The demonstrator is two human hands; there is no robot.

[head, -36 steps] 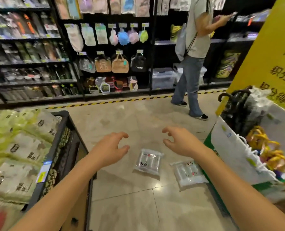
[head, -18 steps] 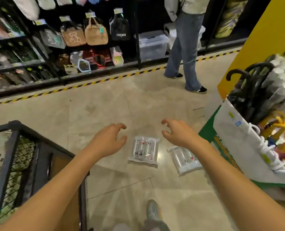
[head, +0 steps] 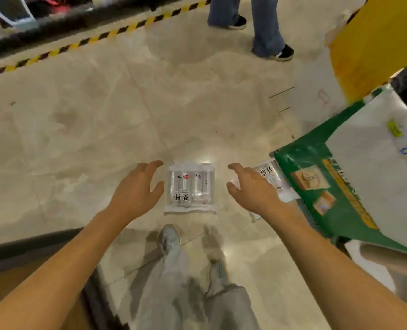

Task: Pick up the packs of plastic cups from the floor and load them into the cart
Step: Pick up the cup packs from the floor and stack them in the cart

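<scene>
Since the person has bent lower, the left hand (head: 135, 188) and right hand (head: 251, 186), both spread and empty, now flank the clear plastic pack of cups (head: 190, 186) on the beige tiled floor (head: 126, 115), a second clear pack (head: 272, 178) lying just right, so grasping seems imminent.

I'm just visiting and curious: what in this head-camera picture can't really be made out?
Head view, second pack: partly hidden by the right hand and the green stand.
Head view, cart: cut off at the lower left edge; contents unseen.
Head view, bystander: only legs, top edge cuts the rest.
</scene>
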